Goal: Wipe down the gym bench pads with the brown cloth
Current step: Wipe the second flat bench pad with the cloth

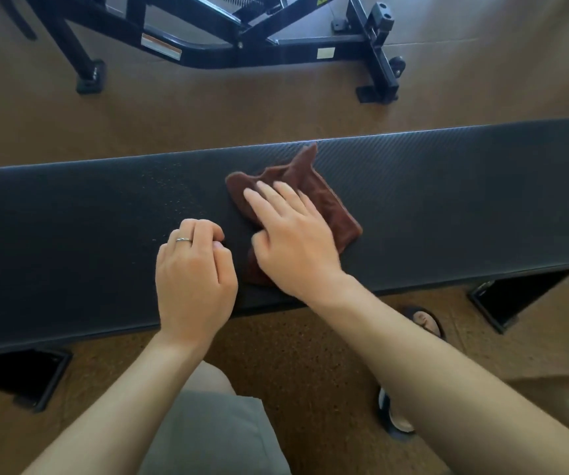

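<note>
A long black bench pad (447, 200) runs across the view from left to right. The brown cloth (324, 197) lies crumpled on its middle. My right hand (293, 245) lies flat on the cloth, fingers straight and pointing to the far left, pressing it onto the pad. My left hand (194, 279) rests on the pad just left of the cloth with its fingers curled under and nothing in it; a ring sits on one finger. Small droplets (170, 186) speckle the pad left of the cloth.
A black metal gym machine frame (235, 46) stands on the brown floor beyond the bench. The bench's black legs (516, 299) show under its near edge at both ends. My feet in sandals (427, 323) are on the floor below my right arm.
</note>
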Demonstrator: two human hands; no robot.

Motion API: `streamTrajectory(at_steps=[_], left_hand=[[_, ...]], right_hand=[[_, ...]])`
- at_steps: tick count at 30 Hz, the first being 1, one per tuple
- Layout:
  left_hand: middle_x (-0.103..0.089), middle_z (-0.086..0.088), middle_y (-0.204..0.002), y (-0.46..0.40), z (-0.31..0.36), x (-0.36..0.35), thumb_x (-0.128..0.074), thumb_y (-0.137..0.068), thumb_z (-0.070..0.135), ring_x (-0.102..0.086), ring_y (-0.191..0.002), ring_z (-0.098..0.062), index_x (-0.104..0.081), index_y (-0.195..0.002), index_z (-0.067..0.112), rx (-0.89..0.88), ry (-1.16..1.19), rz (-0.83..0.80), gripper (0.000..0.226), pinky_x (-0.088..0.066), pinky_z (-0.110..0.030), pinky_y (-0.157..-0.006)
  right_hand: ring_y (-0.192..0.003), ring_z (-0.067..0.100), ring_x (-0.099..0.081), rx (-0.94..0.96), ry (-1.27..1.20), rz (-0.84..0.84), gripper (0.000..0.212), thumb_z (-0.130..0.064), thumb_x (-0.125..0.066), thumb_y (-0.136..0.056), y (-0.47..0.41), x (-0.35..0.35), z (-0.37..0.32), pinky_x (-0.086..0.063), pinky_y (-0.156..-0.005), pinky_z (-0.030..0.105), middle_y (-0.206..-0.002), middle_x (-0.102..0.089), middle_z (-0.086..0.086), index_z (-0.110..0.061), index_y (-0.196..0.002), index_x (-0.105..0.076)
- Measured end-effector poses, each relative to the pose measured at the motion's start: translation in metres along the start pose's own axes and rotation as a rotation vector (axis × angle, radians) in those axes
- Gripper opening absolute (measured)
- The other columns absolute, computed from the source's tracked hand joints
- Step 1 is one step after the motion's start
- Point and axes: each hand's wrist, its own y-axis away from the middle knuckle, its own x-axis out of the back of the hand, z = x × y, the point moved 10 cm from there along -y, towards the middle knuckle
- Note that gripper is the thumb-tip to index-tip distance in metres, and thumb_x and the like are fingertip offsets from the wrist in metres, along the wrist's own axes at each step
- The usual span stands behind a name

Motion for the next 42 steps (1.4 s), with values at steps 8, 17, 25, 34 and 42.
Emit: streamTrajectory(at_steps=[8, 17, 25, 34, 42], left_hand=[[-0.059, -0.009, -0.113, 0.002, -0.078, 0.043, -0.039, -0.099, 0.024, -0.055, -0.104, -0.032, -0.062, -0.108, 0.012, -0.015, -0.289, -0.049, 0.028, -0.040, -0.049, -0.092], [-0.057, -0.008, -0.121, 0.004, -0.078, 0.035, -0.037, -0.099, 0.027, -0.052, -0.113, -0.031, -0.059, -0.114, 0.014, -0.047, -0.224, -0.091, 0.030, -0.042, -0.049, -0.097], [-0.057, -0.005, -0.123, 0.006, -0.083, 0.037, -0.038, -0.098, 0.026, -0.053, -0.116, -0.027, -0.060, -0.115, 0.016, -0.057, -0.154, -0.104, 0.030, -0.042, -0.046, -0.102], [-0.064, -0.008, -0.110, 0.004, -0.090, 0.044, -0.037, -0.101, 0.023, -0.059, -0.098, -0.023, -0.061, -0.110, 0.011, 0.009, -0.027, -0.004, 0.029, -0.049, -0.040, -0.091], [-0.066, -0.011, -0.107, 0.006, -0.100, 0.056, -0.033, -0.101, 0.023, -0.061, -0.096, -0.024, -0.064, -0.107, 0.007, 0.064, 0.023, 0.067, 0.035, -0.053, -0.036, -0.083]], right_hand=[[-0.151, 0.025, -0.034, -0.350, 0.057, 0.114, 0.056, -0.023, -0.040, -0.097, -0.030, 0.048, 0.121, -0.020, -0.128, 0.039, -0.159, -0.047, 0.005, -0.014, -0.151, -0.050], [-0.153, 0.021, -0.031, 0.007, 0.027, -0.023, 0.057, -0.028, -0.043, -0.098, 0.027, -0.018, -0.065, -0.020, -0.128, 0.041, -0.161, -0.043, 0.001, -0.020, -0.154, -0.045], [-0.154, 0.016, -0.030, -0.263, 0.041, 0.046, 0.057, -0.030, -0.038, -0.098, 0.051, 0.035, 0.047, -0.018, -0.128, 0.037, -0.160, -0.045, -0.003, -0.021, -0.153, -0.049], [-0.152, 0.020, -0.034, 0.127, 0.019, -0.053, 0.055, -0.036, -0.038, -0.100, 0.031, -0.042, -0.112, -0.023, -0.127, 0.043, -0.160, -0.045, 0.001, -0.020, -0.152, -0.048], [-0.154, 0.018, -0.031, 0.238, 0.040, -0.132, 0.057, -0.036, -0.038, -0.100, 0.048, -0.011, -0.051, -0.028, -0.126, 0.045, -0.161, -0.043, -0.002, -0.022, -0.155, -0.045]])
